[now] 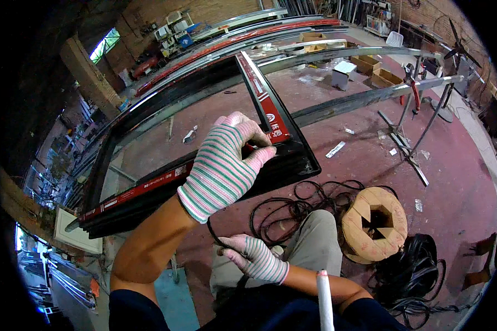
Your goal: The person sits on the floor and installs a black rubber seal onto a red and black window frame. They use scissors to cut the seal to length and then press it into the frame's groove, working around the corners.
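Note:
A black window frame (301, 157) with red-and-white film on its members lies raised across two metal rails. My left hand (223, 163), in a pink, white and green striped glove, is at the frame's near right corner. Its thumb and fingertips close together against the inner edge; what is between them is hidden. Low over my lap, my right hand (257, 258), gloved alike, is closed round a thin black rubber strip (211, 231). From there the strip runs up and passes out of sight behind my left wrist.
Loose loops of black strip (292, 207) lie on the floor beside my knee. Right of them are a cardboard reel (359, 234) and a black coiled bundle (414, 265). A metal rail (370, 96) extends right, with red-handled pliers (415, 96) hanging there. Open cardboard boxes (386, 78) stand farther back.

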### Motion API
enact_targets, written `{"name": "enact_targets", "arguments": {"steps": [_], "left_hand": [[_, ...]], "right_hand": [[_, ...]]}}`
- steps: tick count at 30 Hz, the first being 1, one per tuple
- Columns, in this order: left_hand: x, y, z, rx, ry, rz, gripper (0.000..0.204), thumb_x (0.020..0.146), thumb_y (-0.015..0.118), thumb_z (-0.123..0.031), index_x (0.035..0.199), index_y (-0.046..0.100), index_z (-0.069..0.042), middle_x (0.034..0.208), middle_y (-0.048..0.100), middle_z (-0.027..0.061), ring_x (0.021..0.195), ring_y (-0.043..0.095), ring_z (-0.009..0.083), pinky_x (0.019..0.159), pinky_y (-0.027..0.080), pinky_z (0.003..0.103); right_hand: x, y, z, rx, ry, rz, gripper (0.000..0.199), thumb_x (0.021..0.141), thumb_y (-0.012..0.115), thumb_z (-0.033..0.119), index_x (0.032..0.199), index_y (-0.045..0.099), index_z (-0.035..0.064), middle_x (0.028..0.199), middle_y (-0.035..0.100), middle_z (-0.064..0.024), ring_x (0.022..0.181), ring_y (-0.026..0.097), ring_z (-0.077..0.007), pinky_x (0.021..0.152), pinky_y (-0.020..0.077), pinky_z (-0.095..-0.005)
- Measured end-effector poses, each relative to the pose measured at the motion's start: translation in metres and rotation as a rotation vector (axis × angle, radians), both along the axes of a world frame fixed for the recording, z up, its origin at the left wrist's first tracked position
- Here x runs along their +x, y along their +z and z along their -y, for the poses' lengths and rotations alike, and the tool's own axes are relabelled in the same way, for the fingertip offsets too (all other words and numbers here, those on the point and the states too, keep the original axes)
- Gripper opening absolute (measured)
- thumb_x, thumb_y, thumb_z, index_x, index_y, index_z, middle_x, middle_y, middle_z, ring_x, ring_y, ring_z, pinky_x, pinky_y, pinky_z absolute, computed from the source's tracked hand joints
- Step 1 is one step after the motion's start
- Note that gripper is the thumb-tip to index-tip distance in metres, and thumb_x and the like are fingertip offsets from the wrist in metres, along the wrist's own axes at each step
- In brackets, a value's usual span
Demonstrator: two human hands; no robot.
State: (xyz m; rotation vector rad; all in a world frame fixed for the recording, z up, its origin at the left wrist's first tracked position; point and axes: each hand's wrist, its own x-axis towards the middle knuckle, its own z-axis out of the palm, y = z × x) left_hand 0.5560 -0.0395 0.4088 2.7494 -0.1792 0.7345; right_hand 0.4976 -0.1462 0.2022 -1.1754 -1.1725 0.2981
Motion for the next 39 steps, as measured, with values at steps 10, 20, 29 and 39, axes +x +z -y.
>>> {"name": "enact_targets", "arguments": {"steps": [10, 20, 29, 39], "left_hand": [[0.010, 0.005, -0.010, -0.157, 0.061, -0.233, 0.034, 0.085, 0.076, -0.025, 0.103, 0.055, -0.004, 0.089, 0.058, 0.0081, 0.084, 0.057, 0.0173, 0.081, 0.049, 0.032], [0.004, 0.013, -0.001, -0.220, 0.104, -0.268, 0.029, 0.083, 0.078, -0.025, 0.085, 0.058, -0.004, 0.095, 0.060, 0.0075, 0.088, 0.058, 0.0176, 0.085, 0.048, 0.033], [0.015, 0.013, -0.010, -0.195, 0.096, -0.375, 0.037, 0.085, 0.076, -0.029, 0.101, 0.056, -0.002, 0.095, 0.062, 0.0117, 0.086, 0.061, 0.0198, 0.082, 0.050, 0.033], [0.014, 0.010, -0.008, -0.207, 0.016, -0.317, 0.037, 0.087, 0.072, -0.029, 0.108, 0.057, -0.002, 0.093, 0.067, 0.0134, 0.087, 0.064, 0.0211, 0.084, 0.051, 0.033]], "right_hand": [[0.003, 0.005, 0.006, 0.055, -0.014, -0.091, 0.032, 0.096, 0.059, 0.020, 0.122, 0.062, 0.0021, 0.089, 0.065, -0.0177, 0.081, 0.063, -0.0352, 0.072, 0.0492, -0.0408], [0.004, 0.001, 0.007, 0.036, -0.010, -0.082, 0.032, 0.097, 0.058, 0.021, 0.123, 0.062, 0.0029, 0.088, 0.065, -0.0164, 0.081, 0.062, -0.0338, 0.072, 0.0490, -0.0396], [0.006, 0.007, 0.014, -0.030, 0.017, -0.140, 0.034, 0.097, 0.059, 0.022, 0.123, 0.062, 0.0017, 0.091, 0.067, -0.0174, 0.085, 0.064, -0.0340, 0.074, 0.0504, -0.0392], [0.007, 0.011, 0.016, -0.084, 0.035, -0.188, 0.034, 0.096, 0.060, 0.023, 0.122, 0.063, 0.0014, 0.097, 0.069, -0.0189, 0.090, 0.066, -0.0346, 0.078, 0.0517, -0.0391]]}}
